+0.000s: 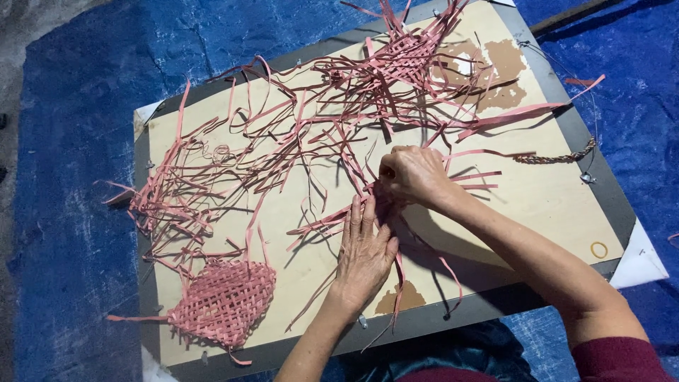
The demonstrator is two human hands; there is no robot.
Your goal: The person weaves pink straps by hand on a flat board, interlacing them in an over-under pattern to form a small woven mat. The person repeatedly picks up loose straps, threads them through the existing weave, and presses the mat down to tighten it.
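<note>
Pink strips sprawl over the pale board on blue tarp. The left hand presses flat, fingers spread, on strips; the right hand is fisted around them. A woven patch lies at the board's near-left corner.

The left hand lies flat, palm down, on the wooden board, fingers straight and close together, pointing away from the body toward the board's far edge. Its forearm runs bare from the board's near edge, wrist straight. The right hand sits just beyond the left fingertips, farther onto the board, curled into a loose fist with knuckles up and thumb tucked toward the fingers, pinched closed. Its forearm crosses the board's near right part at a slant, and a dark red sleeve covers the upper arm.
</note>
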